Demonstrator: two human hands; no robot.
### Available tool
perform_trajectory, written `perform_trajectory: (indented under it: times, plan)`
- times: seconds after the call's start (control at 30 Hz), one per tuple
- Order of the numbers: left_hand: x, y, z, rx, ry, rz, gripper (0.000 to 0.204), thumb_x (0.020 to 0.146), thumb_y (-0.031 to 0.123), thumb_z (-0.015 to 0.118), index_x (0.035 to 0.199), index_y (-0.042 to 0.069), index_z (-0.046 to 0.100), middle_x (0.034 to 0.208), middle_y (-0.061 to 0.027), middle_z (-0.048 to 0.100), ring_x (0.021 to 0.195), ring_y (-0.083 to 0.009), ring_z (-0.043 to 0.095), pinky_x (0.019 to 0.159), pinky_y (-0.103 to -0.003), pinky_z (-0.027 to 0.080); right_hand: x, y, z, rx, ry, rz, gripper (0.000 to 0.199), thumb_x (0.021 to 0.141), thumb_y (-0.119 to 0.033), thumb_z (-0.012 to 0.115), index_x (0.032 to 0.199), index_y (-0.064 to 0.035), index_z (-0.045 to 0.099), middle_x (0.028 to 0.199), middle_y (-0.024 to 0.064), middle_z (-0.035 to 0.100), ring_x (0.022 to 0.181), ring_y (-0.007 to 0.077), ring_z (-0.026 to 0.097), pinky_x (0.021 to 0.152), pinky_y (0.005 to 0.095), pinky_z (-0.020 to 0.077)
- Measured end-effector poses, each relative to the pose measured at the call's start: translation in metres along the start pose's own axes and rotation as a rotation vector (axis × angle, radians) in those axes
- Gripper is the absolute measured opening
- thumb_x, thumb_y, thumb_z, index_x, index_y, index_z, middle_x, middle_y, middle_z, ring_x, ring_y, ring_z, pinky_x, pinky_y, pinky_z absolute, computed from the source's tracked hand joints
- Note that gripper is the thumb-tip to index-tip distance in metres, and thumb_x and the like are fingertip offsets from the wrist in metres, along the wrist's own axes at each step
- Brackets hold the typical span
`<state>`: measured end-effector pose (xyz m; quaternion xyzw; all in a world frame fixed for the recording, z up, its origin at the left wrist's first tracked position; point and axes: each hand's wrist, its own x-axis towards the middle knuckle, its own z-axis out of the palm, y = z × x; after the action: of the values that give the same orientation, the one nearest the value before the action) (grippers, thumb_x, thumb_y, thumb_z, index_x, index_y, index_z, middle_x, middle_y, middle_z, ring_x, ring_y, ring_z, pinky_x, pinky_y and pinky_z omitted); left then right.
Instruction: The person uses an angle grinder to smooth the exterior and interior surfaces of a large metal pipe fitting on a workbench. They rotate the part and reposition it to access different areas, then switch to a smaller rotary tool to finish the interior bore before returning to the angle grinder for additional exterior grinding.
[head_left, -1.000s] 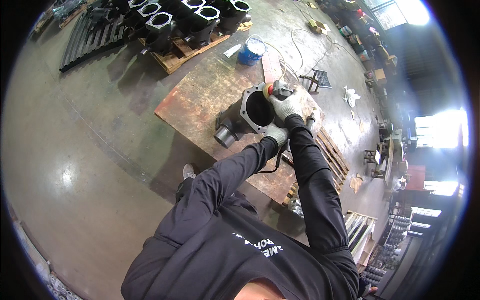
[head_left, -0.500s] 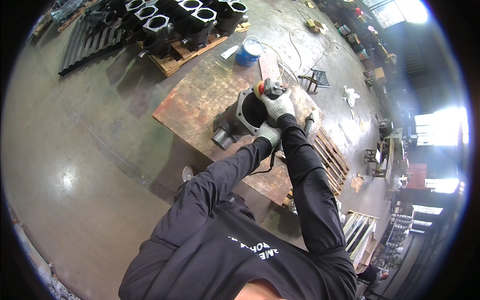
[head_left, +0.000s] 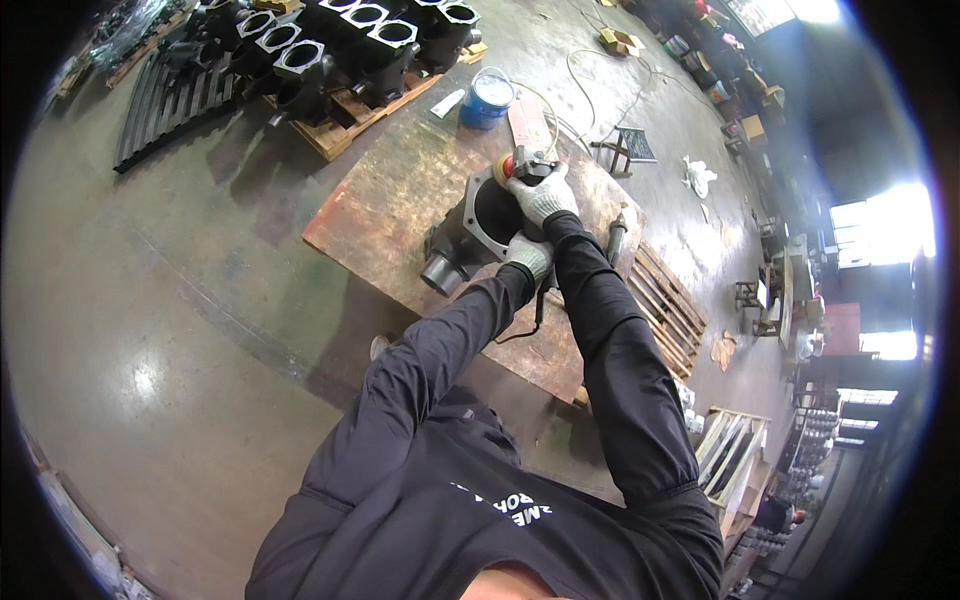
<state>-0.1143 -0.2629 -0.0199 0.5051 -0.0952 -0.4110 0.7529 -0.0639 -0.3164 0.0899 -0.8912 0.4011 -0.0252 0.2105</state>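
concrete floor spreads wide, bright windows glare off to the right, and standing out on it, a worn, stained tabletop. on that tabletop sits a black metal pipe, its big open mouth facing up, probably so the flat rim is easy to see and reach, while a short stub pokes out low on the left. and look at the right hand: gloved, its grip closed around the head of a power tool, with the red-and-yellow disc right by the rim's upper corner; whether they touch, i cannot tell. just below, the left hand, gloved too, sits by the lower side of the mouth, seemingly for steadiness; its grip is partly hidden, so i can't say how closed it is, or whether it has the tool or the pipe. a black cable leads off on the near side, well away from the disc. up top, a blue bucket stands at the far end, out of the work's way, and similar pipes crowd a wooden pallet beyond.
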Motion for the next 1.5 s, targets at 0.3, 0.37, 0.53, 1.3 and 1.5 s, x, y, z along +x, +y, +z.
perform_trajectory:
  times: [0.3,0.37,0.53,1.3,1.5]
  plan:
    - [-0.05,-0.041,0.089,0.019,0.132,-0.134,0.06,0.077,0.024,0.081,0.121,-0.006,0.054,0.115,-0.0185,0.07,0.108,-0.0264,0.068,0.092,-0.037,0.053,-0.027,0.105,-0.025,-0.005,-0.03,-0.033,0.114,0.074,-0.053,0.081,0.146,0.0128,0.022,0.123,0.0316,0.064,0.115,0.0419,0.066,0.097,0.0427,0.0523]
    - [-0.04,-0.059,0.094,0.025,0.167,-0.175,0.058,0.078,0.022,0.08,0.122,-0.006,0.053,0.115,-0.018,0.07,0.107,-0.026,0.068,0.092,-0.037,0.053,-0.023,0.113,-0.025,0.023,-0.036,-0.09,0.113,0.075,-0.054,0.08,0.146,0.012,0.023,0.122,0.032,0.065,0.115,0.0422,0.066,0.097,0.0435,0.0522]
    - [-0.017,-0.086,0.103,-0.006,0.265,-0.039,0.053,0.079,0.017,0.077,0.121,-0.005,0.054,0.114,-0.0172,0.07,0.104,-0.0253,0.069,0.091,-0.036,0.053,-0.02,0.116,-0.031,0.04,-0.058,-0.16,0.106,0.076,-0.054,0.079,0.141,0.0113,0.027,0.116,0.0327,0.066,0.11,0.044,0.067,0.094,0.0445,0.0532]
    - [-0.147,-0.073,0.06,0.115,0.335,-0.101,0.053,0.079,0.008,0.08,0.122,0.002,0.05,0.119,-0.0125,0.067,0.105,-0.0197,0.065,0.093,-0.035,0.053,-0.148,0.078,-0.02,0.181,-0.167,-0.148,0.098,0.079,-0.052,0.077,0.142,0.0045,0.028,0.112,0.032,0.068,0.107,0.0454,0.068,0.092,0.0462,0.054]
    - [-0.142,-0.057,0.06,0.264,0.294,-0.152,0.041,0.086,0.018,0.071,0.119,-0.002,0.057,0.106,-0.0139,0.072,0.095,-0.0243,0.07,0.083,-0.035,0.054,-0.141,0.074,-0.036,0.224,-0.012,0.001,0.093,0.077,-0.048,0.081,0.135,0.0053,0.033,0.113,0.031,0.068,0.104,0.0434,0.069,0.09,0.0458,0.0544]
